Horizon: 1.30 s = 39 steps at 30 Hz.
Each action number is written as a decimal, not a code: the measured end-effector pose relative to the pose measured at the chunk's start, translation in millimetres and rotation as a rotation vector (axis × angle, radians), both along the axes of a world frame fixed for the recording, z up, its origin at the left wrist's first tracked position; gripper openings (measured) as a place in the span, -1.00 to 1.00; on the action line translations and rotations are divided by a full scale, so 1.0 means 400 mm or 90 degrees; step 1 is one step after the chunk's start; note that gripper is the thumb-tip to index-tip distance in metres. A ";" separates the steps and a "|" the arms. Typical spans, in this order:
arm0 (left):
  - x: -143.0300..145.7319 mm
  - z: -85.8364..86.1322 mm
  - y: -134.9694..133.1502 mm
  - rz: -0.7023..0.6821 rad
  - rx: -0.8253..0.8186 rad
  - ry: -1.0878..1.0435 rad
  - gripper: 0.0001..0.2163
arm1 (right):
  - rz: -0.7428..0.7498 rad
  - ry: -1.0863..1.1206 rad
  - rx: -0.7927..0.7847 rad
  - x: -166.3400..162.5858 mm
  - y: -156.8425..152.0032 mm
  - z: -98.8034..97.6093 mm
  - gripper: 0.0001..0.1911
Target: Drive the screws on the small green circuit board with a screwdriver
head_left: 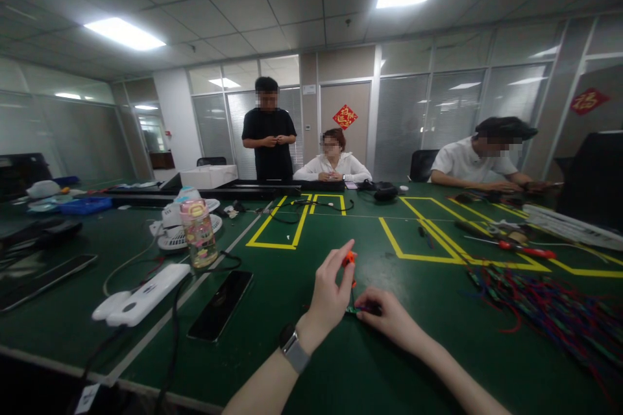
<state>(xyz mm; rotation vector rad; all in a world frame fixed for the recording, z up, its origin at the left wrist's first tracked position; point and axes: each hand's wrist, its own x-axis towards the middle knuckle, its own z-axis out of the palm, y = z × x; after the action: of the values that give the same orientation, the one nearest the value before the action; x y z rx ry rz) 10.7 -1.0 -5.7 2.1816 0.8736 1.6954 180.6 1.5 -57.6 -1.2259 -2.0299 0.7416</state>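
My left hand (331,292), with a watch on its wrist, is raised over the green table (272,350) and pinches a small orange part (348,259) between thumb and fingertips. My right hand (389,319) rests on the table just to the right, its fingers closed on a thin dark wire bundle (359,310) that runs toward my left hand. Whether the orange part and the wires are joined is hidden by my fingers.
A black phone (221,305), a white power strip (141,295) and a pink-lidded bottle (197,233) lie to the left. A heap of coloured wires (545,305) and a red screwdriver (525,250) are at the right. Three people are at the far side.
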 end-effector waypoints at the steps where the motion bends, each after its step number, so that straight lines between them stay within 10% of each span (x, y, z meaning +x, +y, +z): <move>1: 0.000 0.000 0.001 0.013 0.006 -0.002 -0.65 | 0.000 0.002 -0.001 0.000 0.000 0.000 -0.88; 39: -0.004 -0.003 0.007 0.045 0.044 0.010 -0.65 | 0.001 -0.001 -0.006 -0.001 -0.011 0.018 -0.88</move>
<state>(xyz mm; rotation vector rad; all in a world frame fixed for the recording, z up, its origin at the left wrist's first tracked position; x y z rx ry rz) 9.1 1.9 -6.9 2.2359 0.9207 1.7682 180.0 -2.7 -50.5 -1.2307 -2.0316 0.7520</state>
